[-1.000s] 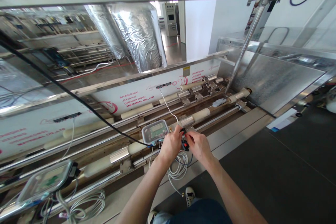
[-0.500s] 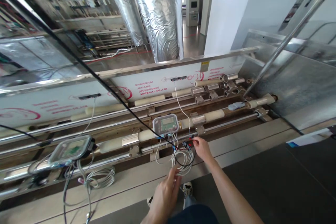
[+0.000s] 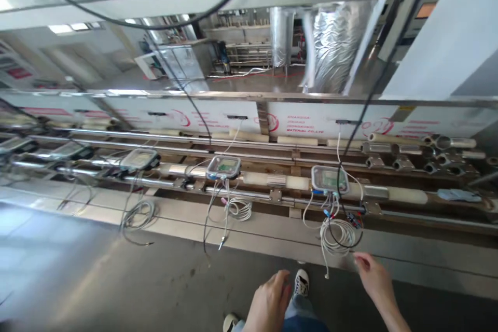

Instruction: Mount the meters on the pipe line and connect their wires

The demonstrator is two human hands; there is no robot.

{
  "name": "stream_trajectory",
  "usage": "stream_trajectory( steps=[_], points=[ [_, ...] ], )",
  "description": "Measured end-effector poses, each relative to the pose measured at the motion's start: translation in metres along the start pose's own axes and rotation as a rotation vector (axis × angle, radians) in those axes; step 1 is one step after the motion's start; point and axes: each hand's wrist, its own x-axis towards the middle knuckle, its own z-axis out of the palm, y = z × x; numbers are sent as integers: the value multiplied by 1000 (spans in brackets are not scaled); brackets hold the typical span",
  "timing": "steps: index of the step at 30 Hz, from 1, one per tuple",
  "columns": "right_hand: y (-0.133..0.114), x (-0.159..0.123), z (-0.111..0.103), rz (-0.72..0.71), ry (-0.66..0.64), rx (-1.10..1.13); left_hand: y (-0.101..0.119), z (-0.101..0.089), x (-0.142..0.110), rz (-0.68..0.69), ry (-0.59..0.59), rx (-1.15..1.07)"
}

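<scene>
My left hand hangs over the floor by my feet, loosely curled, with nothing seen in it. My right hand is near the bench's front edge, empty, thumb and fingers slightly apart. Just beyond it lies a coil of white cable on the metal ledge, with a black cable looped over it. A small dark connector block with red and blue parts sits by the coil. Above it is a clear-lidded box with a green circuit board inside, cables running from its underside.
Similar boxes line the rails to the left, with cable coils below. Pale rollers and metal sleeves lie along the rails. Black cables hang across the view. A grey-blue cloth-like item lies at right.
The view has swung left, showing more boxes. My right hand has left the dark connector beside the coil and drawn back toward me. My left hand has moved away from the coil.
</scene>
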Motion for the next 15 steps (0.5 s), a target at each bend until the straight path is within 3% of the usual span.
stream_trajectory(
  steps=[3, 5, 8, 12, 15],
  points=[
    [-39, -40, 48, -99, -100, 2, -41, -25, -40, -7, 96, -33],
    [-91, -68, 80, -216, -125, -7, -74, -45, -74, -29, 150, -70],
    [-187, -109, 119, -395, -155, 28, -127, -75, -124, -78, 223, -119],
    [-302, -158, 147, -515, -135, 145, -180, -112, -170, -151, 342, -184],
    [-358, -179, 157, -543, -103, 181, -198, -137, -182, -149, 375, -231]
  ],
)
